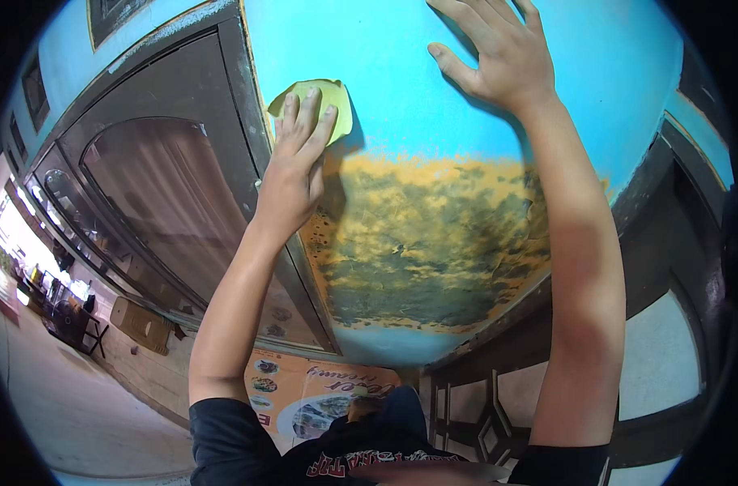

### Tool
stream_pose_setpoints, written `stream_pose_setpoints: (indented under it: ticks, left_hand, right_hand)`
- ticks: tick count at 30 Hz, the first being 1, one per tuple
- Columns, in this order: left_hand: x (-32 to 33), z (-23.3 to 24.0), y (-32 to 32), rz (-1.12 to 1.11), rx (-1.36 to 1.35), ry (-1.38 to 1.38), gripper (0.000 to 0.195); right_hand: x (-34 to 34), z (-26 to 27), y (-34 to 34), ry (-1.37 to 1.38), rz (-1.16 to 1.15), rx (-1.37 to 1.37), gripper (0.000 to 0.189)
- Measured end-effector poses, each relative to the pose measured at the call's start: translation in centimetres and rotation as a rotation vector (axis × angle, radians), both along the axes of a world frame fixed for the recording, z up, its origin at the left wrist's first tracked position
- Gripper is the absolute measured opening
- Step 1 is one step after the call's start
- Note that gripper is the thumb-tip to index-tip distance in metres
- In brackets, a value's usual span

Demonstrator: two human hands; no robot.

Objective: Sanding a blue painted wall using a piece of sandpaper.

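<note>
My left hand (299,146) presses a yellow-green sheet, likely sandpaper, (338,115) flat against the turquoise painted wall (369,67), close to the dark door frame. Its fingers lie over the sheet, and the sheet's curled edges stick out around them. Higher up on the right, my right hand (506,67) rests on the same wall with its fingers spread and nothing in it; some fingertips are cut off by the picture's edge. Below both hands lies a wall patch (417,243) of exposed orange and dark, mottled, flaking surface.
A dark door with a curtained glass pane (162,176) stands at the left. Dark wooden framework (527,389) runs along the right. A printed banner (326,389) covers the floor below. A brown plastic stool (141,325) lies farther left.
</note>
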State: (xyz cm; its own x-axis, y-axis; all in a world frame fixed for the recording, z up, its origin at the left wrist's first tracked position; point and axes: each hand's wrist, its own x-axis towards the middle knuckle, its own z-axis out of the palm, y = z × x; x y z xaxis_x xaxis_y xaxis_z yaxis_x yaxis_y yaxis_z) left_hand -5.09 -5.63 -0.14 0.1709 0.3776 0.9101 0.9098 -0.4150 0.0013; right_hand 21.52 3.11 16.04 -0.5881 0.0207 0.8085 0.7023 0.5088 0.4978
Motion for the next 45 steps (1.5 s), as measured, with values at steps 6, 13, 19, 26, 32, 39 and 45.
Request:
stream_pose_setpoints:
  ticks: [6,13,19,26,32,39,45]
  left_hand:
    - [-1.5,4.8,1.3,0.004,0.137,0.004,0.065]
    - [0.1,-1.2,0.3,0.027,-0.027,0.005,0.069]
    - [-0.3,3.4,1.3,0.073,0.128,0.055,0.069]
    - [-0.4,-1.5,0.3,0.09,-0.033,0.086,0.073]
    - [-0.5,4.6,0.8,0.012,0.111,0.003,0.067]
    - [0.1,0.0,-0.1,0.076,-0.038,0.048,0.067]
    - [0.0,5.3,1.2,0.091,0.158,0.048,0.066]
  right_hand:
    - [0.4,-0.1,0.2,-0.004,-0.002,0.025,0.051]
    - [0.2,0.2,0.5,-0.004,0.014,0.036,0.051]
    - [0.2,0.1,0.1,-0.005,-0.021,-0.012,0.052]
    - [0.5,0.2,0.2,-0.025,0.036,0.018,0.053]
    - [0.3,0.2,-0.1,-0.015,0.028,-0.033,0.052]
    - [0.5,0.4,0.0,-0.012,0.042,-0.017,0.052]
    - [0.7,0.2,-0.1,-0.013,0.035,-0.045,0.05]
